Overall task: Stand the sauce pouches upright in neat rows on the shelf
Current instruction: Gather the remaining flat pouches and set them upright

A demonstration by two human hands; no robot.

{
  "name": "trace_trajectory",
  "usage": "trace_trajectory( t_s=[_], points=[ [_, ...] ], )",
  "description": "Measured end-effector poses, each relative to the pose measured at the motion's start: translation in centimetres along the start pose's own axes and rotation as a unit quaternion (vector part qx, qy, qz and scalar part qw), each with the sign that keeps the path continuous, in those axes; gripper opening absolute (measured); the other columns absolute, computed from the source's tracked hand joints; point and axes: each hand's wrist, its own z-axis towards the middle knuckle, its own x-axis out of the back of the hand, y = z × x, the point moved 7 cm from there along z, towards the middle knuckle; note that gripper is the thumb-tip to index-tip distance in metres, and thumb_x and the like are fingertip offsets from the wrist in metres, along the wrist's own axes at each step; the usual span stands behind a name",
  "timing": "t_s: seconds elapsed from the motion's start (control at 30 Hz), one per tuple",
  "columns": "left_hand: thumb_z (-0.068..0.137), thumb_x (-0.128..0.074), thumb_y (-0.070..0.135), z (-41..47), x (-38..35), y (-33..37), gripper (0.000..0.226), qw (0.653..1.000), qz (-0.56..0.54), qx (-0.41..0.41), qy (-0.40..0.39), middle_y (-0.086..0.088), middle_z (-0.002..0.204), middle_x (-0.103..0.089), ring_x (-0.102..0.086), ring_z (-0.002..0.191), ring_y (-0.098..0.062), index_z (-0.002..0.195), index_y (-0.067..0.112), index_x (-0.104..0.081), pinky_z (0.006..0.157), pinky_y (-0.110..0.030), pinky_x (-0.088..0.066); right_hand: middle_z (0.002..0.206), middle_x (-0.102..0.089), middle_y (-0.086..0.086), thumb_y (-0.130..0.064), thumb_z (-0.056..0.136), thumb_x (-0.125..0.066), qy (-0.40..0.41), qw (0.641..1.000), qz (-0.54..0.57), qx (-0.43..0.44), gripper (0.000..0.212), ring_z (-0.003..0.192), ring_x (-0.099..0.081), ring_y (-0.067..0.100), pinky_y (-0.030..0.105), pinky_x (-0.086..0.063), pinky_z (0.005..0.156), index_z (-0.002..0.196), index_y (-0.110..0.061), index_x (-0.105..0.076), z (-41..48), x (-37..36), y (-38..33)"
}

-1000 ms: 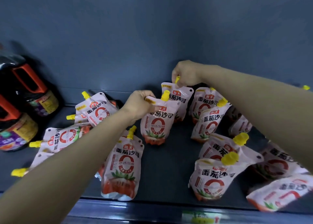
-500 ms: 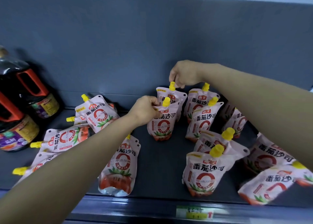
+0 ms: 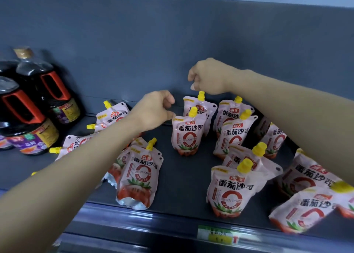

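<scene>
Operator: Grip state?
Technician: Left hand [image 3: 153,109] curled beside front pouch [image 3: 184,136]; right hand [image 3: 208,76] curled above rear pouch [image 3: 203,104] cap. Contact: cannot tell.
Operator: Hazard?
Technician: A brushing hand could topple either soft pouch standing on the shelf [image 3: 182,180].

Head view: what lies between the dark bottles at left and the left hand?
Tipped-over pouches lie on the shelf between the bottles and left hand, head view.
</scene>
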Motion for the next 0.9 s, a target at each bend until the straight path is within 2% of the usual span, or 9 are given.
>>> trace_trajectory(
  t_s=[0.17,0.33,0.5,0.57,0.7,0.8,0.9],
  points=[
    [0.08,-0.068,0.012,-2.6,4.2,-1.2,0.028,0.993,0.068,0.014,0.092,-0.003,0.098,-0.062,-0.057,0.089,-0.02,0.106,0.008,-0.061,0.078,-0.025,-0.042,0.112,-0.069,0.016,-0.021,0.089,-0.06,0.012,0.997,-0.014,0.074,0.031,0.108,-0.06,0.035,0.044,-0.05,0.092,0.114,-0.004,-0.065,0.7,-0.1,-4.5],
    [0.078,-0.067,0.013,-5.7,5.8,-5.1,0.026,0.983,0.119,0.081,0.118,-0.008,0.101,-0.066,-0.059,0.089,-0.024,0.104,0.007,-0.063,0.074,-0.026,-0.042,0.114,-0.068,0.019,-0.027,0.088,-0.063,-0.065,0.987,-0.044,0.142,0.039,0.106,-0.061,0.036,0.043,-0.052,0.089,0.115,0.002,-0.063,1.4,-3.6,-9.9],
    [0.077,-0.07,0.015,-7.5,5.3,-10.0,0.034,0.98,0.132,0.141,0.051,-0.01,0.108,-0.066,-0.059,0.099,-0.027,0.109,0.007,-0.063,0.084,-0.032,-0.046,0.127,-0.061,0.013,-0.033,0.089,-0.064,-0.186,0.966,-0.104,0.147,0.049,0.113,-0.058,0.031,0.035,-0.047,0.09,0.127,-0.003,-0.058,1.7,-8.1,-13.7],
    [0.075,-0.071,0.016,-7.8,5.1,-11.6,0.033,0.981,0.119,0.148,0.034,-0.01,0.105,-0.067,-0.06,0.098,-0.027,0.106,0.007,-0.064,0.082,-0.031,-0.046,0.132,-0.058,0.011,-0.035,0.089,-0.063,-0.22,0.958,-0.122,0.138,0.054,0.116,-0.056,0.029,0.033,-0.046,0.09,0.131,-0.003,-0.055,1.9,-9.7,-14.6],
    [0.076,-0.068,0.013,-8.1,4.4,-13.7,0.028,0.984,0.113,0.139,-0.008,-0.006,0.104,-0.065,-0.058,0.095,-0.024,0.103,0.009,-0.063,0.078,-0.028,-0.044,0.137,-0.054,0.009,-0.034,0.089,-0.064,-0.289,0.943,-0.139,0.091,0.059,0.117,-0.055,0.027,0.032,-0.044,0.091,0.138,-0.005,-0.049,2.3,-12.8,-15.2],
    [0.076,-0.068,0.013,-7.9,4.0,-14.5,0.031,0.986,0.102,0.123,-0.038,-0.008,0.106,-0.065,-0.059,0.101,-0.027,0.106,0.009,-0.064,0.087,-0.034,-0.049,0.137,-0.055,0.011,-0.024,0.089,-0.064,-0.327,0.937,-0.112,0.057,0.05,0.122,-0.056,0.03,0.034,-0.047,0.094,0.137,-0.011,-0.052,1.9,-15.1,-14.9],
    [0.077,-0.068,0.012,-7.9,3.5,-14.5,0.029,0.988,0.098,0.095,-0.066,-0.01,0.108,-0.066,-0.059,0.102,-0.028,0.106,0.008,-0.064,0.091,-0.038,-0.049,0.147,-0.043,0.007,-0.031,0.088,-0.065,-0.337,0.935,-0.11,0.033,0.067,0.132,-0.045,0.028,0.036,-0.039,0.106,0.147,-0.015,-0.037,1.2,-17.0,-14.3]
  ],
)
